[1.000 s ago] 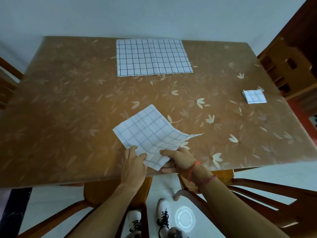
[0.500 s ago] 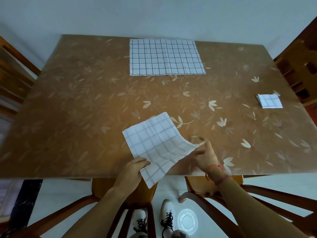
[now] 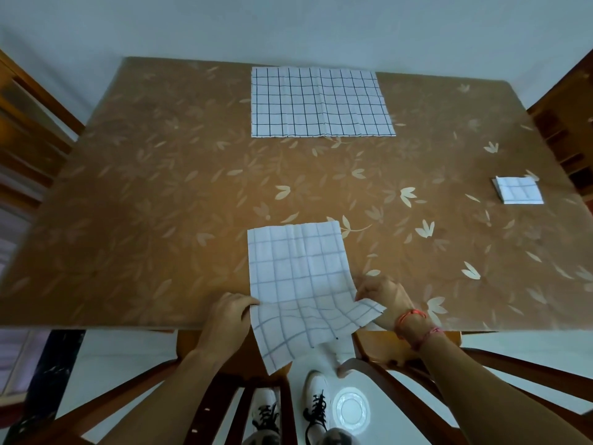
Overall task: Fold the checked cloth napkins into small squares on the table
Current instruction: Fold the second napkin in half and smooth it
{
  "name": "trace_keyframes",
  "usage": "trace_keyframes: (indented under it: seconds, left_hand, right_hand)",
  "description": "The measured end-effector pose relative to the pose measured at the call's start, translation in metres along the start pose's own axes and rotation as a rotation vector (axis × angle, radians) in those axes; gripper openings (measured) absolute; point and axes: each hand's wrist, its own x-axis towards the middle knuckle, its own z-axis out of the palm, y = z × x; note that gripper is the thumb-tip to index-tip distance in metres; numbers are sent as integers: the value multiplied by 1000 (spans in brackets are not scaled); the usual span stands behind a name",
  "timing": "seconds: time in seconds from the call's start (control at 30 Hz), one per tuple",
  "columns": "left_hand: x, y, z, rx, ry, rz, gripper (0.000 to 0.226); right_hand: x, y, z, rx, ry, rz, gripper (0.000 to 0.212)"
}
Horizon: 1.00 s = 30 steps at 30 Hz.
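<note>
Holding what, those hands?
Left hand (image 3: 226, 316) pinches the checked napkin (image 3: 298, 274) at its left edge; right hand (image 3: 383, 295) pinches its right corner. It lies at the near desk (image 3: 144, 203) edge, its end hanging over.
Others?
A spread napkin (image 3: 317, 102) at the far edge, a folded square (image 3: 518, 194) on the right.

Wooden chair (image 3: 210, 412) below L hand (image 3: 227, 316); 2nd chair (image 3: 513, 369) below R hand (image 3: 383, 297). White sneakers (image 3: 316, 396) + round white disc (image 3: 351, 411) on floor (image 3: 112, 348), lower, btwn hands. 3rd chair (image 3: 29, 123) far left of L hand; wooden shelf unit (image 3: 564, 123) far right of R hand.
</note>
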Motion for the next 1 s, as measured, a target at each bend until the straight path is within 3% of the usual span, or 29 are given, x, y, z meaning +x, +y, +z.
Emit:
trace_keyframes:
  seconds: [0.07,0.17,0.3,0.43,0.7,1.0]
  left_hand:
    - [3,5,-3,-45,8,-36,19]
    - [10,4,-4,-87,6,-119,17]
    - [19,1,-2,-135,10,-206,13]
    - [28,4,-2,-121,25,-254,22]
    - [35,-1,3,-87,47,-308,20]
    - [33,9,2,-113,74,-303,11]
  right_hand:
    - [-7,-7,-6,-134,-7,-49,30]
    - [-12,-27,-5,-97,94,-162,27]
    - [6,-51,-6,153,284,-440,24]
    - [16,-61,-11,243,301,-427,16]
    - [35,-60,-12,157,284,-401,51]
    - [44,-60,-5,198,328,-364,53]
